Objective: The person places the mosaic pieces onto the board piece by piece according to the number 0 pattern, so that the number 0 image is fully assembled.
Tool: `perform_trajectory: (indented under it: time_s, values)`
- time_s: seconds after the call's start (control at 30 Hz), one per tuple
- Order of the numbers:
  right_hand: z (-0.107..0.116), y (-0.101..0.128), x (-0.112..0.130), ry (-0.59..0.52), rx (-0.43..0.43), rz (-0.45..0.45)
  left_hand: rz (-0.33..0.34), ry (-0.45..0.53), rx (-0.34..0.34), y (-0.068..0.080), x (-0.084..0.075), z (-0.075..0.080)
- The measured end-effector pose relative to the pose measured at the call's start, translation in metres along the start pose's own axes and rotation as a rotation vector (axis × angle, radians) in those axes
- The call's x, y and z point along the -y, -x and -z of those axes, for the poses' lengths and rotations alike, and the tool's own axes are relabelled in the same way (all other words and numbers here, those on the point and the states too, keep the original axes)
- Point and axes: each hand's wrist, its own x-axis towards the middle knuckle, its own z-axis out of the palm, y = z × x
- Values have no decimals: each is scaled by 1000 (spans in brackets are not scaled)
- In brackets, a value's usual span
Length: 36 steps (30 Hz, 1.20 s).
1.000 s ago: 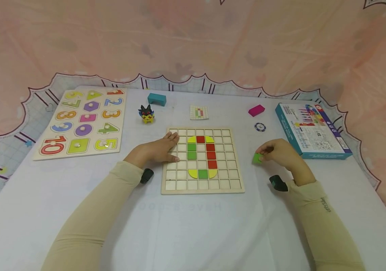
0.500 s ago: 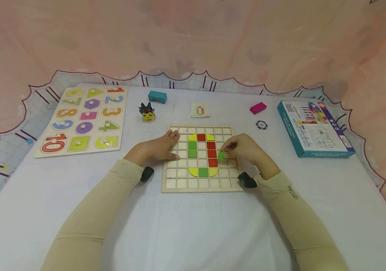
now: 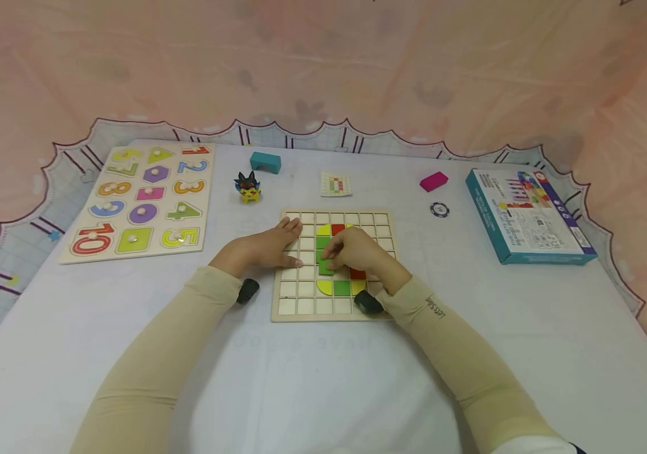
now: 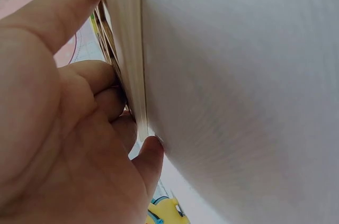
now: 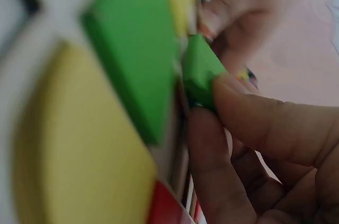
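Note:
In the head view, a wooden grid board lies at the middle of the table. Set in it is a ring of red, green and yellow quarter-round tiles. My right hand reaches over the board and covers part of the ring. Between thumb and fingers it pinches a green square tile, tilted close over the ring's left side. My left hand rests its extended fingers on the board's left edge. The left wrist view shows those fingertips right at the wooden rim.
A small pattern card lies behind the board. Around it are a toy figure, a teal block, a magenta block and a round chip. A number puzzle stands left, a teal box right.
My right hand has carried the green square tile leftward, from the table right of the board to over the ring's left side. My left hand has stayed on the board's edge.

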Motion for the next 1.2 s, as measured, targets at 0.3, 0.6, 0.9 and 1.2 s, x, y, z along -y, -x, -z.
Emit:
perform_trajectory:
  time_s: [0.3, 0.6, 0.9, 1.2]
  values:
    - [-6, 1, 8, 139, 36, -11, 3, -8, -2, -1, 0, 0]
    - [-9, 4, 9, 166, 44, 17, -21, 35, 6, 0, 2, 1]
    - [0, 8, 0, 83, 21, 36, 10, 10, 8, -1, 3, 0]
    - [18, 23, -34, 86, -79, 21, 39, 47, 36, -2, 6, -12]
